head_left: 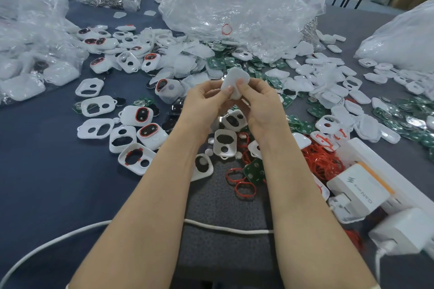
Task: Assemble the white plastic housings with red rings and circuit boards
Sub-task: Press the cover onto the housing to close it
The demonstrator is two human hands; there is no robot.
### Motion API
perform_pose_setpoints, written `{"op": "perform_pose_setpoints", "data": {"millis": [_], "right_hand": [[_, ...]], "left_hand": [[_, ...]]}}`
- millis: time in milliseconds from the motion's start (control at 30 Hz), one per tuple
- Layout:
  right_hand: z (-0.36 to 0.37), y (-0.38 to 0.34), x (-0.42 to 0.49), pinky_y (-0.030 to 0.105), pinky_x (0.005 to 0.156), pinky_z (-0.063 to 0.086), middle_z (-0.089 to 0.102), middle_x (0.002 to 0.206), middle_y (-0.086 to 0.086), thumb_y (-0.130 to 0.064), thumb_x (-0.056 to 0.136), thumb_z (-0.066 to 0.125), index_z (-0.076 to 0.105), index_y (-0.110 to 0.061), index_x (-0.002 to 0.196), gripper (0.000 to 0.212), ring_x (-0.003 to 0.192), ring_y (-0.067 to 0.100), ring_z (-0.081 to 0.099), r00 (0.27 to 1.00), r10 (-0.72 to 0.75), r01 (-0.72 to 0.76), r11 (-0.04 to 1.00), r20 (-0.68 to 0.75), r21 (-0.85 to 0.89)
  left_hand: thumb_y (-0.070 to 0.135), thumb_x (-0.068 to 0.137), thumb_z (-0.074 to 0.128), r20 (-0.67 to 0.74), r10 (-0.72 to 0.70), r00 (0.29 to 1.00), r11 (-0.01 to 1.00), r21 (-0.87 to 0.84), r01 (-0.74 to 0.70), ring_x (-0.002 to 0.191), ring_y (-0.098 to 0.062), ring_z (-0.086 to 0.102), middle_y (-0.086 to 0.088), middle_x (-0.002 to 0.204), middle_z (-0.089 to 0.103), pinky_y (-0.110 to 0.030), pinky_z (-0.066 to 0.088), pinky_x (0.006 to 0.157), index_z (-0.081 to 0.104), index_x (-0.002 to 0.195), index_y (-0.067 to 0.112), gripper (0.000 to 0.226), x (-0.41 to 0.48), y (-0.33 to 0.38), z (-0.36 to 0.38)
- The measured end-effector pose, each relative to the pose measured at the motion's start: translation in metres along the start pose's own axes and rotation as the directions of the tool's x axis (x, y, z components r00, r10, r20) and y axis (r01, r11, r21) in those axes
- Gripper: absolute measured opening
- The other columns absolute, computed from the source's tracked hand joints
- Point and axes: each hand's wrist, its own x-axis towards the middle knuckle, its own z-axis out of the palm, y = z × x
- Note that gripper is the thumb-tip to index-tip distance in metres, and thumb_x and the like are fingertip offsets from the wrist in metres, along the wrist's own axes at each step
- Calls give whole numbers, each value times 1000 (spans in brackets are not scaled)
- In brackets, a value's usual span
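Both my hands hold one white plastic housing [235, 80] lifted above the table, its smooth back toward me. My left hand [206, 98] grips its left side with the thumb on the back. My right hand [258, 103] grips its right side, thumb pressed on the back too. What is inside the housing is hidden. Below my hands lie empty white housings [224, 142], loose red rings [245, 189] and a green circuit board [254, 171]. A heap of red rings [321, 159] sits to the right. Housings with red rings fitted [141, 116] lie to the left.
Clear plastic bags [234, 2] stand behind the pile, with more bags at the left and right. Green boards [399, 115] and white covers [328, 98] spread across the right. A white power strip with chargers [361, 192] sits near right. A white cable [225, 229] crosses under my forearms.
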Motion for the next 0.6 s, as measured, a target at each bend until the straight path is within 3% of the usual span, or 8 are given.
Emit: {"op": "perform_pose_setpoints", "data": {"millis": [100,167,233,300,433,500,600], "right_hand": [[0,1,0,32,78,57,66,89,10,-10,94,58,61,-2,99,10,79,19,64,1000,28,-29,999,-9,-38],[1,4,-1,40,87,56,66,92,10,-19,95,58,63,-6,103,15,84,19,64,1000,-21,18,985,-18,-170],[3,6,-3,42,84,54,66,88,7,-35,93,60,65,-20,96,16,79,17,62,992,-124,111,930,-15,-351],[5,6,-5,42,77,55,68,83,6,-46,91,60,67,-25,89,22,73,21,61,980,-199,177,887,-8,-426],[-1,4,-1,28,75,57,74,84,2,-24,94,60,71,-17,92,14,83,18,70,980,-197,180,942,-32,-282],[-5,4,2,28,80,57,72,94,7,-15,93,59,66,-11,105,14,90,20,70,985,-151,127,961,-81,-247],[-6,4,4,29,82,57,70,95,5,-13,92,62,64,-17,101,10,91,18,69,986,-136,107,958,-94,-266]], "left_hand": [[9,91,64,-36,29,999,997,74,-26,85,-21,71,-8,86,73,-32,58,84,64,100,4,11,1,-3,-1],[13,92,65,-75,120,990,969,227,-100,93,-24,70,-9,95,71,-37,56,89,64,102,6,13,0,-4,0],[15,92,64,-94,309,946,852,470,-232,93,-19,67,2,93,68,-33,55,86,63,98,15,6,-1,-3,1],[14,93,62,-51,441,896,741,584,-331,93,-15,65,3,96,66,-32,54,85,62,96,19,7,-3,-2,3],[9,89,60,71,457,887,666,634,-394,104,-9,57,3,111,59,-32,48,96,68,100,14,14,-4,-4,8],[11,90,59,37,435,900,718,589,-372,104,-6,56,7,109,60,-29,48,96,68,97,16,12,-4,-3,7],[20,95,58,-47,421,906,779,529,-335,95,-2,59,10,102,62,-22,50,83,61,105,21,11,-2,0,2]]}}
